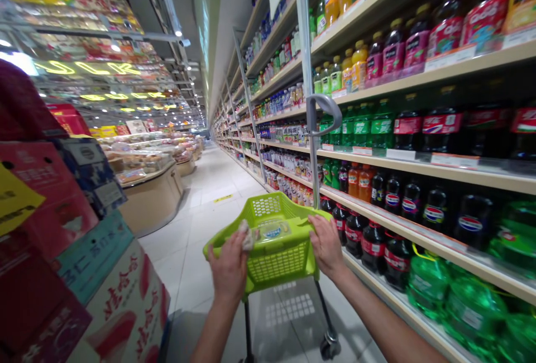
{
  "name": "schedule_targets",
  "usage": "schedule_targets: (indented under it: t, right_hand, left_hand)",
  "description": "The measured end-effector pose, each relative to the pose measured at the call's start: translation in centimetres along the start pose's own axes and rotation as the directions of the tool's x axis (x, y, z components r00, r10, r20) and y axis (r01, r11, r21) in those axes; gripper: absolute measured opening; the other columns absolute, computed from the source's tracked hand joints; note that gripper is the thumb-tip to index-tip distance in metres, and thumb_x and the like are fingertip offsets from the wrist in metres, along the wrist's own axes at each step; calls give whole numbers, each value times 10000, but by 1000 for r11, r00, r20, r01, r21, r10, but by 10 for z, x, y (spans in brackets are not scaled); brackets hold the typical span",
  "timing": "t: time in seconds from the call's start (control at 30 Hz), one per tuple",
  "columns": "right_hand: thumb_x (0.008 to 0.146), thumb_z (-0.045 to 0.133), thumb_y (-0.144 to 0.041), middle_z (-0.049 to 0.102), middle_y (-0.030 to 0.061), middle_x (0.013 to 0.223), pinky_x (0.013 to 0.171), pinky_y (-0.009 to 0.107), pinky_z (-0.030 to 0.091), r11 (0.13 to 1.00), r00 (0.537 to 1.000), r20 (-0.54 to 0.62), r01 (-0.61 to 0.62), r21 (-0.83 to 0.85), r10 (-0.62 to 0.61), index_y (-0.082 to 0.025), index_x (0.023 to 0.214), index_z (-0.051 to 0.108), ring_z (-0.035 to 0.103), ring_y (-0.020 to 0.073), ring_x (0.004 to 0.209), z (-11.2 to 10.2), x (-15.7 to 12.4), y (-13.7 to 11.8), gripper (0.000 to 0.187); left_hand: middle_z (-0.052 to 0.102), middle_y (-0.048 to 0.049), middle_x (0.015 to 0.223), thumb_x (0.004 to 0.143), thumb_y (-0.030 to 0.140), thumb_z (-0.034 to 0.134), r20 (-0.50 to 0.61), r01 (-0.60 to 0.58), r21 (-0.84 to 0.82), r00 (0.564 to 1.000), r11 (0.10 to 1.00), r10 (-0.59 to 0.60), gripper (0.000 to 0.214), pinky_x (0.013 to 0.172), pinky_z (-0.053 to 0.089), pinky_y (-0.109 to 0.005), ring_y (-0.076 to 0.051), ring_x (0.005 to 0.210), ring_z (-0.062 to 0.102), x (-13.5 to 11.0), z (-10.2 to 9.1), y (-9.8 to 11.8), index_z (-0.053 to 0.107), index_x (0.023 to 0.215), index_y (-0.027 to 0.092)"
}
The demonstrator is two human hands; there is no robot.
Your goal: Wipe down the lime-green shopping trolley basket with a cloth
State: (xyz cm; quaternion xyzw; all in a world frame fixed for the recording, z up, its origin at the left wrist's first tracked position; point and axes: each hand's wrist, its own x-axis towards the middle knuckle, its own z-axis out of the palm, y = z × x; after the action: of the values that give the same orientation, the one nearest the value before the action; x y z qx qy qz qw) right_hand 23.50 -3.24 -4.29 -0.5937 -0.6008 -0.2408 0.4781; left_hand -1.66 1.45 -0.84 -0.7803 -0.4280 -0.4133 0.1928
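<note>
Green plastic forms the cart (pixel 280 262), which, in the head view, stands on pale floor tiles (pixel 190 240) between bottle-filled shelves (pixel 427 168) and stacked boxes (pixel 121 301). The left hand (pixel 228 265) curls closed over the handle's left part, a whitish wad (pixel 248 237) touching its thumb side; the right hand (pixel 327 244) bends half-closed around the right end.

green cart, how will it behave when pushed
The green cart would likely roll readily, given the caster beneath it. Its perforated walls look like plastic, so should stay fairly stiff. Its thin legs hint it may feel light.
</note>
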Motion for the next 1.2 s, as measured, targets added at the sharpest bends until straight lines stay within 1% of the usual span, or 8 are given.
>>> schedule_targets:
  t: [0.17,0.27,0.43,0.57,0.7,0.87,1.03,1.2]
  right_hand:
    - [882,297,-292,563,67,1162,1000,474,264,998,997,48,63,-10,-62,-184,1206,451,453,214,1135,-5,0,3,375]
    - [881,300,-290,562,70,1164,994,472,278,996,994,68,84,-21,-83,-181,1208,448,454,215,1137,-9,0,10,376]
    - [876,301,-271,564,81,1157,988,501,272,999,997,57,53,-7,-52,-173,1196,450,446,229,1143,-8,-1,7,366]
    - [842,371,-254,484,110,1251,993,518,250,996,996,43,79,40,-81,-157,1276,367,356,255,1217,-12,16,-33,445]
    - [803,426,-236,373,91,1351,1014,441,269,948,937,230,207,242,-263,-175,1306,335,303,226,1252,-13,42,-86,514]
    - [748,560,-377,441,94,1295,959,525,305,960,871,422,170,221,-251,-246,1281,380,352,289,1207,12,44,-114,578]
    - [821,495,-226,505,80,1236,931,461,381,931,894,266,333,148,-361,-245,1077,568,369,255,1209,27,29,-90,267]
    - [850,414,-200,522,108,1196,953,412,402,951,946,107,298,78,-306,-189,1043,578,417,218,1178,-8,23,-5,253]
  left_hand:
    - [554,-42,1210,809,130,391,14,-253,-94,967,963,255,368,1055,113,-444,-173,1109,498,10,16,73,523,1125,266]
    - [568,-41,1191,790,132,412,54,-202,-93,977,975,207,398,1049,109,-486,-194,1077,521,13,12,53,512,1145,282]
    - [622,-75,1100,801,174,359,113,116,-26,987,993,-112,372,981,200,-578,-232,1003,566,13,-5,-18,517,1134,226]
    - [563,-66,1195,791,159,368,189,-10,-124,981,992,34,397,996,254,-502,-204,1087,516,19,2,5,493,1160,233]
    - [532,-93,1226,758,163,409,292,-79,-249,944,965,153,492,1006,277,-455,-193,1121,487,28,16,40,403,1248,208]
    - [402,-147,1334,664,246,548,448,12,-118,893,993,43,624,984,245,-553,-289,1227,362,23,-2,0,380,1261,172]
    - [577,-86,1171,749,333,502,474,80,7,877,997,-73,385,987,192,-572,-262,1116,486,22,-24,-31,523,1115,213]
    - [620,-59,1089,780,357,482,403,80,8,912,997,-77,298,971,223,-534,-236,1045,522,25,-21,-26,567,1040,240]
